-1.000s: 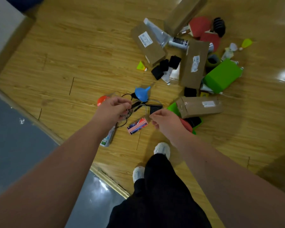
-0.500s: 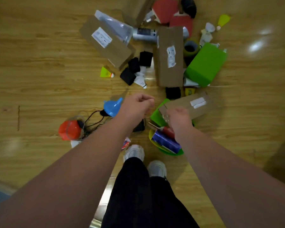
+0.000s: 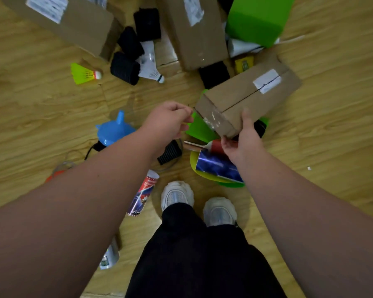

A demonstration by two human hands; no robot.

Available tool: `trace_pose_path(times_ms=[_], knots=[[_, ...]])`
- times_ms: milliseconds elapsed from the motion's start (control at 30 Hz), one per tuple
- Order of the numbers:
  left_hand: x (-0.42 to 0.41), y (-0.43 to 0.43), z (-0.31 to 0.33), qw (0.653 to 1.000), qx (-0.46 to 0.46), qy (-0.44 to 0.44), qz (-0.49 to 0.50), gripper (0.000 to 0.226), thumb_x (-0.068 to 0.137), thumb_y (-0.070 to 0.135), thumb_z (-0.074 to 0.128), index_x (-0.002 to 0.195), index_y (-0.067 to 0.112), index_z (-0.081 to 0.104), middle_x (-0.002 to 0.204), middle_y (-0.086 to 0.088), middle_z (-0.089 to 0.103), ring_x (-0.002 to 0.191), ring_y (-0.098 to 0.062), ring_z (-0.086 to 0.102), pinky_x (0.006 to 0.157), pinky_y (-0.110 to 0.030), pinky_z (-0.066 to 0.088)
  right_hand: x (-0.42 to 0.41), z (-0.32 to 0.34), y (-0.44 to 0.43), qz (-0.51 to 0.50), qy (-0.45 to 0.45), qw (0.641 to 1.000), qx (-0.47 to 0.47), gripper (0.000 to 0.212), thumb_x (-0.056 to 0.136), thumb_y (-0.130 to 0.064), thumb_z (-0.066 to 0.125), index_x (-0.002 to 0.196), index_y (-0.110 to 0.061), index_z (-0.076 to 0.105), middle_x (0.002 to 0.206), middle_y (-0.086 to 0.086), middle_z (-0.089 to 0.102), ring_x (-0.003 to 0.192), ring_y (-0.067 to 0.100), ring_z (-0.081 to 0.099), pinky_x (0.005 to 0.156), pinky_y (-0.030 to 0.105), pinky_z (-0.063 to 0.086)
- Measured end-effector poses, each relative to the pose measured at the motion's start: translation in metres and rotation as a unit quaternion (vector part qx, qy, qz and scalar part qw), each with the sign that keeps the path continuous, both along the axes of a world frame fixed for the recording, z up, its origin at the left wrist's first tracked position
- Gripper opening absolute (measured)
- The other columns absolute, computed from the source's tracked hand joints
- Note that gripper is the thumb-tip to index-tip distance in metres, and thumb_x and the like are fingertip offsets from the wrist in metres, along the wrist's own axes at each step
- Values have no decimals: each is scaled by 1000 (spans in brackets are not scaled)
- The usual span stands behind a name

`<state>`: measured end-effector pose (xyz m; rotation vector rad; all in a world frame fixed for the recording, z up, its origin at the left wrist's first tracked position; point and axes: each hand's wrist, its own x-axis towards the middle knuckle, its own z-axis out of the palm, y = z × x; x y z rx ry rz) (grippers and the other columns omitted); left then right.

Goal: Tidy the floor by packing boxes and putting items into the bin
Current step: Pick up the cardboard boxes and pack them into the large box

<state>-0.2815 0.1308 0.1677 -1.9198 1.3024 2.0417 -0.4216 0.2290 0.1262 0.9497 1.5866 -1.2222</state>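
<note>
My right hand grips the near end of a small brown cardboard box with a white label, thumb on its side, holding it tilted above the floor. My left hand hovers with curled fingers just left of the box's taped end; I see nothing in it. Under the box sits a green bin holding a blue shiny packet and a red paddle.
On the wooden floor lie a blue funnel, a yellow shuttlecock, a white shuttlecock, black rolls, two longer cardboard boxes, a green box and a printed tube. My shoes stand close to the bin.
I have stepped right, from the cables by the funnel to the bin. My right hand has taken hold of the small box and lifted its end; my left hand came over beside it.
</note>
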Motion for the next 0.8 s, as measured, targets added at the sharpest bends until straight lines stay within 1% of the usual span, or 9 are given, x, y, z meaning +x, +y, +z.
trace_pose_path(times_ms=[100, 200, 333, 400, 467, 567, 633, 700, 800], knots=[[-3, -3, 25, 1000, 4, -9, 23, 12, 99, 25, 54, 90, 23, 62, 91, 6, 67, 81, -11, 60, 75, -30, 51, 1, 34, -2, 20, -25, 999, -23, 56, 74, -50, 79, 115, -18, 57, 108, 4, 66, 96, 21, 64, 68, 32, 52], [-6, -11, 62, 998, -34, -36, 33, 11, 95, 37, 57, 99, 27, 61, 95, 9, 62, 85, -10, 58, 75, -30, 50, 7, 82, 2, 74, -40, 996, 4, 60, 70, -52, 80, 116, -22, 58, 110, 5, 66, 98, 23, 64, 64, 30, 51], [-13, -34, 126, 998, -32, -45, 30, 47, 86, 56, 61, 123, 28, 56, 112, 9, 58, 93, -8, 54, 75, -32, 48, 11, 154, 1, 187, -20, 982, -4, 59, 71, -53, 78, 122, -33, 57, 117, 3, 65, 103, 24, 63, 64, 32, 50], [-14, -48, 159, 999, 11, -37, 38, 68, 80, 59, 67, 136, 26, 48, 126, 2, 56, 95, -12, 56, 73, -32, 49, 10, 187, -6, 231, -3, 973, -28, 52, 73, -50, 77, 119, -38, 55, 117, 0, 65, 103, 22, 63, 66, 33, 49], [-7, -61, 193, 996, 83, -22, 39, 83, 73, 58, 74, 142, 27, 42, 131, -3, 54, 95, -18, 59, 66, -32, 53, 9, 219, -15, 267, -10, 962, -61, 49, 74, -46, 75, 119, -38, 55, 113, -2, 67, 97, 19, 66, 64, 31, 50], [10, -80, 238, 985, 170, -27, 28, 84, 54, 55, 82, 127, 24, 54, 111, -5, 65, 92, -24, 66, 68, -34, 56, 5, 256, -32, 308, -38, 944, -113, 45, 76, -38, 75, 118, -32, 58, 96, -2, 71, 69, 9, 69, 48, 24, 48], [22, -89, 254, 980, 193, -24, 39, 79, 47, 51, 81, 116, 19, 59, 103, -7, 67, 91, -24, 67, 68, -33, 54, 4, 270, -48, 347, -56, 927, -127, 53, 68, -39, 77, 116, -31, 58, 88, -2, 70, 61, 7, 67, 45, 22, 47], [29, -96, 261, 976, 203, -20, 69, 70, 54, 44, 82, 113, 15, 59, 106, -11, 67, 94, -27, 67, 71, -35, 55, 3, 275, -66, 394, -69, 906, -141, 69, 57, -45, 79, 121, -33, 56, 95, -2, 71, 74, 12, 67, 56, 28, 50], [30, -104, 254, 971, 188, -45, 139, 50, 72, 38, 78, 111, 12, 58, 104, -13, 68, 94, -28, 66, 74, -37, 55, -1, 265, -92, 447, -90, 879, -139, 89, 51, -53, 81, 132, -32, 51, 119, 3, 67, 103, 23, 65, 91, 46, 53]])
